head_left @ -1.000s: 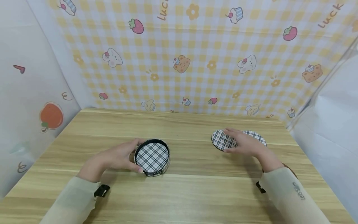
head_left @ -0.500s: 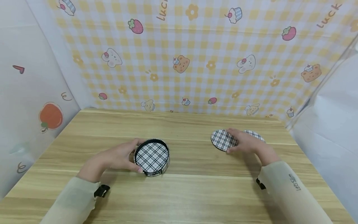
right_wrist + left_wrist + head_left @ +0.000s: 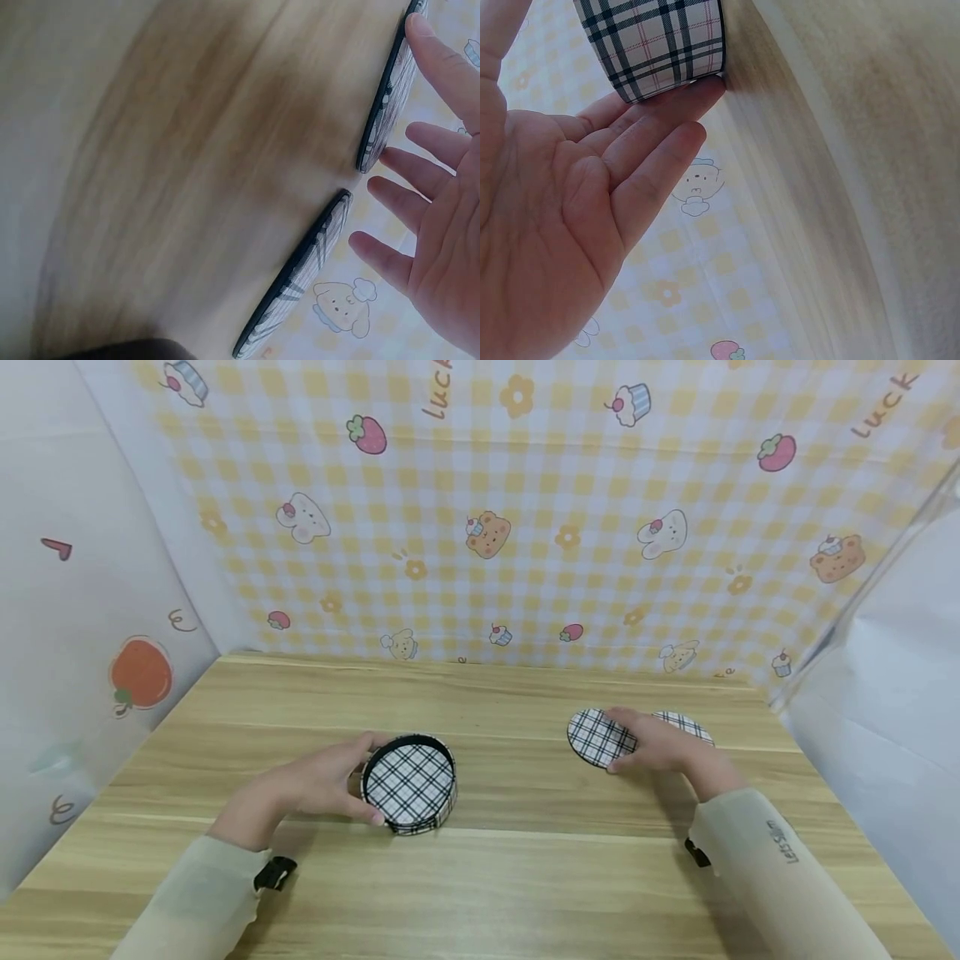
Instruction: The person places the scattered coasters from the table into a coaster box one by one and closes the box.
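My left hand [image 3: 330,783] grips the side of a round plaid coaster holder [image 3: 411,783], thumb at the near side and fingers behind. The holder stands on the table with its open top up, and a plaid face shows inside its black inner wall. In the left wrist view the fingertips touch the holder's plaid wall [image 3: 660,45]. To the right, my right hand [image 3: 660,745] holds a flat round plaid coaster [image 3: 596,737] by its edges between thumb and fingers. A second coaster [image 3: 684,724] lies just beyond that hand, partly hidden by it.
Light wood table [image 3: 480,893] lies under everything. A yellow checked cloth [image 3: 450,593] hangs along the back edge. White sheets stand at the left [image 3: 75,610] and right [image 3: 892,693] sides.
My right hand has drawn back slightly to the right over the coaster, and its forearm has shifted a little. The left hand and the coaster holder have stayed in place.
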{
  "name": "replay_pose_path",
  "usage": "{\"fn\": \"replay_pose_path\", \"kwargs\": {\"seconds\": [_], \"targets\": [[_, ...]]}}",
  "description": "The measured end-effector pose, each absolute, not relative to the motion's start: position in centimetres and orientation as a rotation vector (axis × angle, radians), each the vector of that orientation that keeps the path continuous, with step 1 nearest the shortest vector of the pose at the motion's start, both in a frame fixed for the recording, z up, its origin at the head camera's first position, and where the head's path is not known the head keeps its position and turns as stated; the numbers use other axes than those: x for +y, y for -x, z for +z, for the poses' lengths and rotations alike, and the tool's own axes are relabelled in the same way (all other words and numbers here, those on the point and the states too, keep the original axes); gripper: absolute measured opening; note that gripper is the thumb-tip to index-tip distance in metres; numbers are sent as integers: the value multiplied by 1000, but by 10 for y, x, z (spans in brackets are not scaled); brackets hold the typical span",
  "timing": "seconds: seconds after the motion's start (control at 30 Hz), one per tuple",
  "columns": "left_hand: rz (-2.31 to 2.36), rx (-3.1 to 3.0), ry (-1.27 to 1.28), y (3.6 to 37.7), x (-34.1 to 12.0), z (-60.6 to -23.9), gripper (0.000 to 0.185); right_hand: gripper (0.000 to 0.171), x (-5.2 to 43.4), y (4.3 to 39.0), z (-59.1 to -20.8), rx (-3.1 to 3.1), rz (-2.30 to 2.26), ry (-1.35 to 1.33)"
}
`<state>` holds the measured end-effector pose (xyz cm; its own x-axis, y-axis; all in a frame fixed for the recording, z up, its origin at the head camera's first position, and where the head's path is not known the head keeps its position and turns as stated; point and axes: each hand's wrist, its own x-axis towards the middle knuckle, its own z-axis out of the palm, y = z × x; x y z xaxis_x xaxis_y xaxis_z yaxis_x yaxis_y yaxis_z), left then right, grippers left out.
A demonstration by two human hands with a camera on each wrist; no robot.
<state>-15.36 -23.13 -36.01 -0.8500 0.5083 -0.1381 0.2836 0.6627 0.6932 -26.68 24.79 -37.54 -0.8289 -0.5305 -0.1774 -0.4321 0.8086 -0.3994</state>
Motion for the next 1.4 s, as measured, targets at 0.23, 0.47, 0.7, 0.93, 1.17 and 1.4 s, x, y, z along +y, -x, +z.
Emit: {"fn": "replay_pose_path", "kwargs": {"seconds": [0.23,0.47,0.7,0.93,1.17,1.4], "targets": [[991,2560,-638,154,-232,-362,100,91,245,267,-377,2706,-453,725],[994,2560,-636,154,-232,-363,100,88,241,265,-375,2722,-393,742],[1001,2561,-651,154,-232,-362,99,87,239,266,-375,2743,-360,751],[983,2567,-612,153,-231,-361,101,86,240,264,-373,2761,-336,748],[1013,2550,-618,153,-231,-360,101,85,243,258,-368,2768,-326,755],[993,2565,-640,152,-230,-359,99,86,243,251,-365,2774,-360,759]]}}
